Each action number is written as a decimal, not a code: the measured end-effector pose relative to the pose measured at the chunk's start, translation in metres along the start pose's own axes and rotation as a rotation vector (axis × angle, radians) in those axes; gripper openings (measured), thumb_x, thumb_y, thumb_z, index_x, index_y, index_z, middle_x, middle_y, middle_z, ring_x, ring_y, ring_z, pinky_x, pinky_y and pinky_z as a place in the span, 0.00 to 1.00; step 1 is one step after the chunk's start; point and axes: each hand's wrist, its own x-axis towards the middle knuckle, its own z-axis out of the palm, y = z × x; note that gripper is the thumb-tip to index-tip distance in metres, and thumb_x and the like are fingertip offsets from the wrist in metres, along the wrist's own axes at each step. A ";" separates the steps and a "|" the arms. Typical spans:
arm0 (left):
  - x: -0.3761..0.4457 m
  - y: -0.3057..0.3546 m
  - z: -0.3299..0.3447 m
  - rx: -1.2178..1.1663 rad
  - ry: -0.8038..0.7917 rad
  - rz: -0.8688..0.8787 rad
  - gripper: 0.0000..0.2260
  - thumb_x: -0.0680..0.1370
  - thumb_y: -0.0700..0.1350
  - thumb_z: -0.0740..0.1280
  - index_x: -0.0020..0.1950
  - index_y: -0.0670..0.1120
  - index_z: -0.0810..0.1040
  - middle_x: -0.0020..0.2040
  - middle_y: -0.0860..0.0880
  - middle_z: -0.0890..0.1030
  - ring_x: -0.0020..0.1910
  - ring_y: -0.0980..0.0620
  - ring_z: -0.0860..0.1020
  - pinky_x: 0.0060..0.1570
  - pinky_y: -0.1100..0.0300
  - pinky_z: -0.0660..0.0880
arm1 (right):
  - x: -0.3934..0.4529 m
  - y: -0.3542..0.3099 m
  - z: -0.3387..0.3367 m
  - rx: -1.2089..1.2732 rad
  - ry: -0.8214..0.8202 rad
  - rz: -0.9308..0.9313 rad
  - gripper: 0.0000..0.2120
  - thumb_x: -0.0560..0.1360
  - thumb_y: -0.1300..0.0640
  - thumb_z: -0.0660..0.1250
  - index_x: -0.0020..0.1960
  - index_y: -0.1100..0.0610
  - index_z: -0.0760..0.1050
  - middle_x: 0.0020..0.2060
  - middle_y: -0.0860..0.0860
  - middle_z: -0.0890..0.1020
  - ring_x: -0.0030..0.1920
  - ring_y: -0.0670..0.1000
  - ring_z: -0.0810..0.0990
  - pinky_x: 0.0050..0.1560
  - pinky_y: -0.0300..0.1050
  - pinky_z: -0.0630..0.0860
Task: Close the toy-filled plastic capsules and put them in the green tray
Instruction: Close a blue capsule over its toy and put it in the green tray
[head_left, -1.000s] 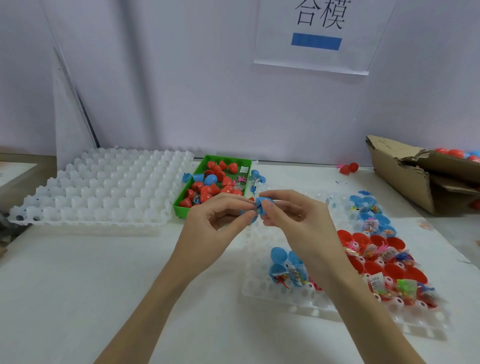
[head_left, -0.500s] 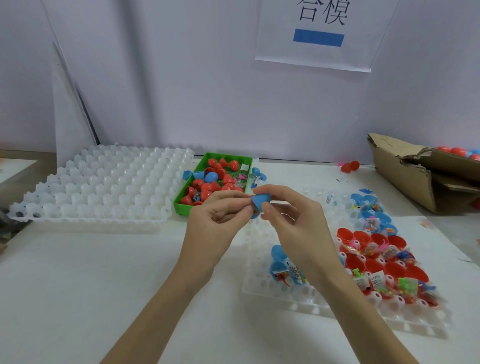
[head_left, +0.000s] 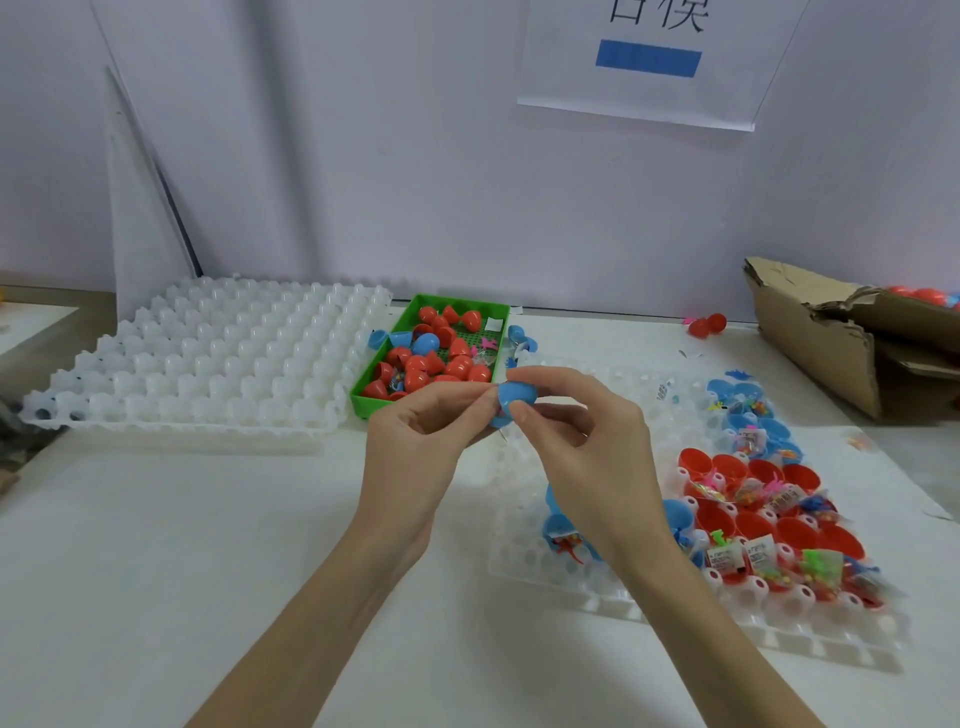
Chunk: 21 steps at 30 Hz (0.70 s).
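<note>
Both hands meet at mid-table on one blue capsule (head_left: 516, 395). My left hand (head_left: 423, 447) pinches its lower half from the left, and my right hand (head_left: 576, 441) pinches its blue cap between thumb and forefinger. Just behind them stands the green tray (head_left: 374, 401), holding several red capsule pieces and one blue capsule. To the right, a white cell tray (head_left: 597, 597) carries open red capsule halves (head_left: 795, 530) and blue halves (head_left: 748, 415) with bagged toys in them.
An upturned white cell tray (head_left: 208, 364) lies at the left. A torn cardboard box (head_left: 831, 343) with more capsules stands at the far right. Two red capsules (head_left: 706, 325) lie loose near the wall. Loose blue halves (head_left: 387, 338) flank the green tray.
My hands have stayed together on the blue capsule, working its cap; more of the blue cap now shows between the fingers. The camera view has shifted slightly.
</note>
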 end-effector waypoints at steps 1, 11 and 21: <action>-0.001 0.000 0.001 0.005 -0.012 0.021 0.05 0.79 0.41 0.74 0.53 0.46 0.88 0.48 0.47 0.89 0.50 0.51 0.87 0.53 0.60 0.83 | 0.000 0.000 0.000 0.024 0.016 0.013 0.12 0.77 0.63 0.73 0.55 0.48 0.83 0.52 0.45 0.85 0.51 0.44 0.85 0.51 0.33 0.79; 0.000 0.005 -0.001 0.160 -0.127 0.252 0.18 0.76 0.36 0.76 0.65 0.47 0.83 0.57 0.55 0.87 0.58 0.54 0.85 0.58 0.64 0.80 | 0.006 0.000 -0.010 0.198 -0.007 0.143 0.12 0.80 0.62 0.69 0.62 0.54 0.83 0.54 0.47 0.86 0.52 0.44 0.86 0.54 0.36 0.80; -0.001 0.006 0.001 0.126 -0.126 0.328 0.14 0.76 0.38 0.75 0.61 0.49 0.84 0.55 0.55 0.87 0.56 0.53 0.86 0.56 0.65 0.80 | 0.002 -0.003 -0.007 0.194 0.032 0.042 0.13 0.76 0.63 0.73 0.59 0.53 0.84 0.50 0.45 0.87 0.51 0.43 0.86 0.50 0.32 0.79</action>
